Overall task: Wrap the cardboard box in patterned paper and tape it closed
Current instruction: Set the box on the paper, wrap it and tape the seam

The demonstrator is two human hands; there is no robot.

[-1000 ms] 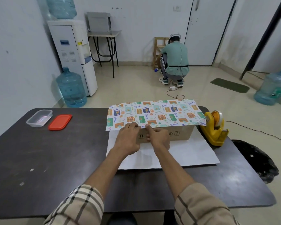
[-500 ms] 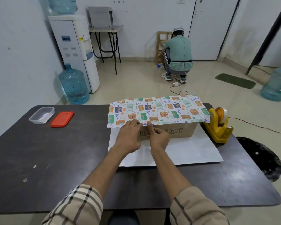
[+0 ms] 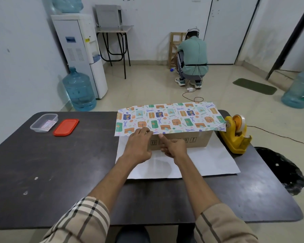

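A brown cardboard box (image 3: 191,141) lies on a sheet of patterned paper whose white underside (image 3: 209,163) is spread on the dark table (image 3: 68,163). The sheet's far part (image 3: 168,118) is folded over the box top, and its near edge overhangs the box's front face. My left hand (image 3: 139,144) grips that edge at the box's top front left, fingers curled over it. My right hand (image 3: 174,148) sits against the front face with its fingers curled, and its thumb points up and touches the paper's edge.
A yellow tape dispenser (image 3: 235,135) stands just right of the box. A clear plastic tub (image 3: 44,122) and a red lid (image 3: 66,127) lie at the table's far left. On the floor beyond, a person (image 3: 191,57) crouches near a water cooler (image 3: 81,55) and bottles.
My right hand has dropped from pinching the paper's edge to the box's front face, with only the thumb still at the edge. The left hand has stayed on the edge.
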